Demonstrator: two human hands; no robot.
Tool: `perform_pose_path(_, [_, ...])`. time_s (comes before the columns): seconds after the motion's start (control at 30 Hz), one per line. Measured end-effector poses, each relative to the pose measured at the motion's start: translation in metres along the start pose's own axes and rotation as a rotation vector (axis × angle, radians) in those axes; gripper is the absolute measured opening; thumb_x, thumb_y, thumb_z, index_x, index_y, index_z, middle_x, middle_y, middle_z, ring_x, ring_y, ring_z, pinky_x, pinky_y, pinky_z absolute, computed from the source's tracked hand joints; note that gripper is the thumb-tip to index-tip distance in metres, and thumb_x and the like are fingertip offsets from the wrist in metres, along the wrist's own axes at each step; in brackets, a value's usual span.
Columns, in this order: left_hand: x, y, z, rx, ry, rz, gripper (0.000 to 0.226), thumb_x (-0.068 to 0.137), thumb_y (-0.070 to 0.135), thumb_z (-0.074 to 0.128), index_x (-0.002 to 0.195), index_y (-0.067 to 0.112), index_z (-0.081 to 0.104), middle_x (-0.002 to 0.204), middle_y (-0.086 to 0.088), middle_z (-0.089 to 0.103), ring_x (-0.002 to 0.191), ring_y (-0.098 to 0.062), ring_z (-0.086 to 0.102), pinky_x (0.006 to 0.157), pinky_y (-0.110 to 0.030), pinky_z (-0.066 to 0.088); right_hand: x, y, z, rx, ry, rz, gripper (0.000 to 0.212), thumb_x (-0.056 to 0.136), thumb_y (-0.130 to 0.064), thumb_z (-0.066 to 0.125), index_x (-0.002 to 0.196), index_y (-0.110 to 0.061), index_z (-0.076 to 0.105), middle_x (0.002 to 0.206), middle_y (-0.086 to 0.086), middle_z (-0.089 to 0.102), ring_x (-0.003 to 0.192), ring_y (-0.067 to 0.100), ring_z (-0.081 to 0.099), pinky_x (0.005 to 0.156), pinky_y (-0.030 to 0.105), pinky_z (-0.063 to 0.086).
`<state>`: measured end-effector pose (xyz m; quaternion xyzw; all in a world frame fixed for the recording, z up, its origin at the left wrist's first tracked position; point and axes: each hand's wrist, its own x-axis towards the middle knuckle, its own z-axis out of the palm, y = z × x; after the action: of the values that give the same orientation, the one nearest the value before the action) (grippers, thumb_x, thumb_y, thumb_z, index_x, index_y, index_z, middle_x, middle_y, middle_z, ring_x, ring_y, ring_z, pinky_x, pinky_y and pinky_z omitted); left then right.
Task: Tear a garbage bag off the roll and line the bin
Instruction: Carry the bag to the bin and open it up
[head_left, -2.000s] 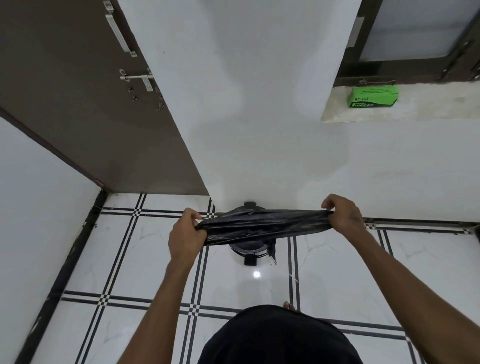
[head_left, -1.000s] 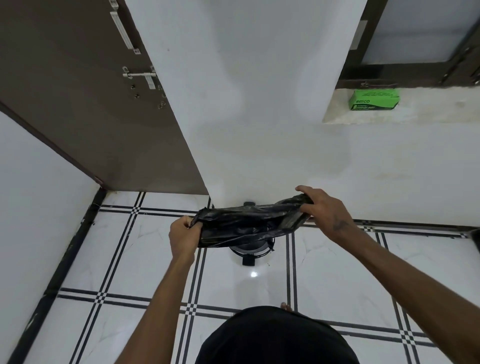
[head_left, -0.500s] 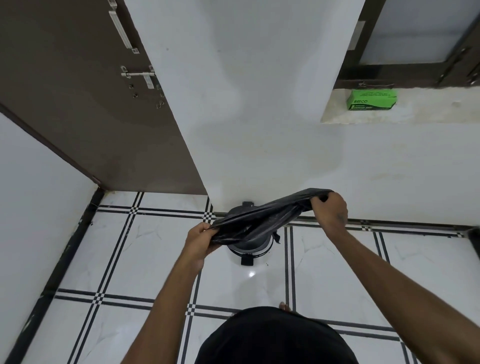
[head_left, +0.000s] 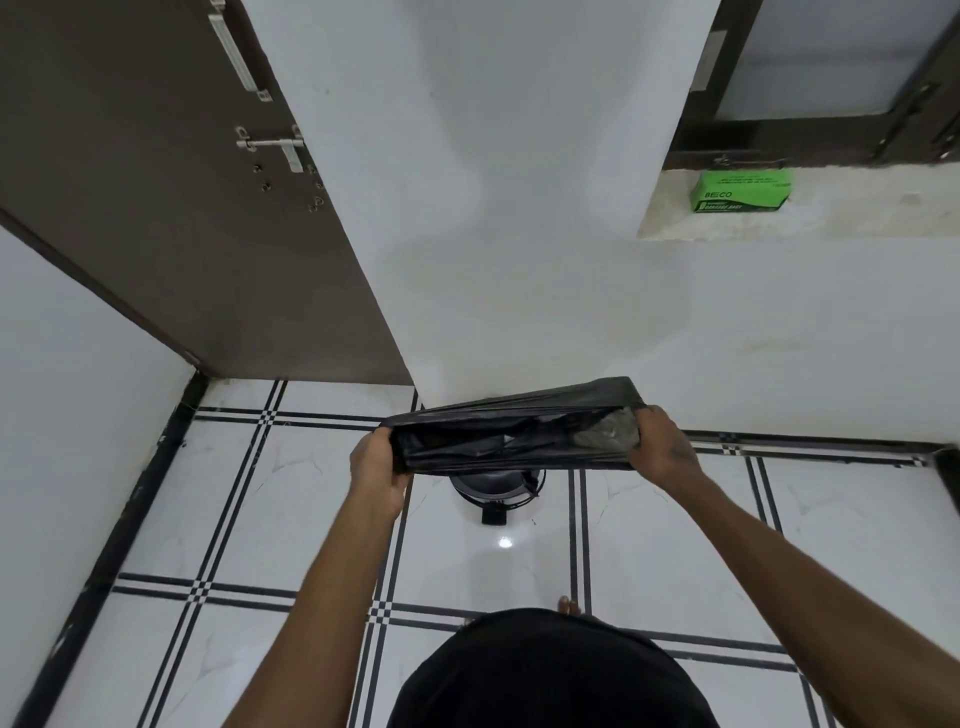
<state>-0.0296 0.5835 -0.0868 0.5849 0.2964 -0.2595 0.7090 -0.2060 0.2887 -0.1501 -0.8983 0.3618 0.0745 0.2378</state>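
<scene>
A black garbage bag (head_left: 511, 434) hangs stretched between both hands, its mouth pulled open toward me. My left hand (head_left: 375, 470) grips the bag's left edge. My right hand (head_left: 662, 449) grips its right edge, slightly higher. Directly below the bag stands a small dark pedal bin (head_left: 493, 486) on the floor against the white wall; the bag hides most of it, and only its front rim and foot pedal show. A green box of garbage bags (head_left: 740, 191) lies on the window ledge at the upper right.
A brown door (head_left: 171, 208) with a latch stands at the left. White floor tiles (head_left: 291, 519) with black lines run around the bin. A white wall rises behind it. My toes (head_left: 567, 605) show near the bottom centre.
The bag was bunched and tilted between my hands; now its mouth is spread open wide. My right hand has moved outward to the right and my left hand has risen slightly.
</scene>
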Motion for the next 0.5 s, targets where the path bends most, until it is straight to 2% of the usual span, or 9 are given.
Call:
perform_pose_path(0.1, [0.003,-0.005,-0.005,0.092,0.117,0.098,0.015,0.087,0.004,0.063,0.077,0.011,0.054,0.076,-0.009,0.060,0.068,-0.019,0.059,0.057,-0.027,0.056,-0.001,0.002,0.001,0.066,0.034,0.044,0.035,0.078,-0.003,0.055,0.112,-0.013,0.056,0.114,0.008,0.055,0.094,0.033,0.061,0.073,0.036,0.050])
perform_pose_path(0.2, [0.007,-0.011,-0.019,0.206,0.163,0.179,0.019,0.085,-0.004,0.063,0.082,0.011,0.052,0.088,-0.012,0.060,0.079,-0.021,0.060,0.063,-0.026,0.056,-0.004,-0.004,-0.001,0.251,0.003,0.043,0.021,0.076,0.005,0.053,0.094,-0.004,0.059,0.095,0.015,0.061,0.076,0.032,0.062,0.059,0.037,0.054])
perform_pose_path(0.27, [0.010,-0.013,-0.027,0.328,0.174,0.205,0.022,0.084,-0.008,0.060,0.081,0.013,0.055,0.094,-0.012,0.060,0.078,-0.021,0.057,0.066,-0.025,0.052,-0.007,-0.013,0.000,0.324,0.020,0.019,0.020,0.073,0.008,0.055,0.091,0.002,0.063,0.086,0.014,0.062,0.069,0.030,0.063,0.052,0.038,0.056])
perform_pose_path(0.33, [0.008,-0.015,-0.031,0.408,0.130,0.190,0.021,0.084,-0.007,0.060,0.082,0.013,0.056,0.088,-0.010,0.059,0.069,-0.017,0.053,0.062,-0.025,0.048,-0.013,-0.026,0.001,0.346,0.056,-0.033,0.017,0.070,0.011,0.055,0.079,0.000,0.064,0.072,0.005,0.060,0.061,0.022,0.059,0.049,0.029,0.053])
perform_pose_path(0.37, [0.007,-0.016,-0.031,0.435,0.095,0.179,0.020,0.084,-0.007,0.061,0.082,0.012,0.056,0.082,-0.009,0.058,0.065,-0.016,0.052,0.059,-0.025,0.046,-0.015,-0.033,0.002,0.344,0.064,-0.066,0.021,0.069,0.015,0.053,0.072,-0.005,0.060,0.067,-0.001,0.057,0.059,0.019,0.055,0.047,0.017,0.046])
perform_pose_path(0.4, [0.006,-0.017,-0.033,0.457,0.063,0.169,0.019,0.083,-0.006,0.063,0.083,0.011,0.055,0.078,-0.008,0.058,0.061,-0.016,0.051,0.057,-0.025,0.046,-0.016,-0.041,0.003,0.340,0.060,-0.090,0.026,0.069,0.016,0.051,0.070,-0.009,0.058,0.067,-0.003,0.054,0.061,0.020,0.054,0.047,0.010,0.039])
perform_pose_path(0.43, [0.006,-0.018,-0.033,0.477,0.037,0.161,0.018,0.083,-0.005,0.064,0.084,0.010,0.054,0.074,-0.008,0.057,0.057,-0.016,0.050,0.055,-0.024,0.046,-0.016,-0.048,0.006,0.320,0.054,-0.100,0.028,0.071,0.016,0.049,0.072,-0.010,0.058,0.073,-0.002,0.054,0.067,0.022,0.055,0.048,0.009,0.037])
perform_pose_path(0.5, [0.008,-0.019,-0.037,0.472,0.004,0.122,0.015,0.086,-0.001,0.063,0.087,0.010,0.053,0.068,-0.007,0.054,0.051,-0.014,0.046,0.050,-0.022,0.049,-0.015,-0.060,0.013,0.271,0.052,-0.089,0.024,0.078,0.012,0.050,0.085,-0.009,0.060,0.094,0.003,0.050,0.080,0.023,0.054,0.063,0.018,0.040])
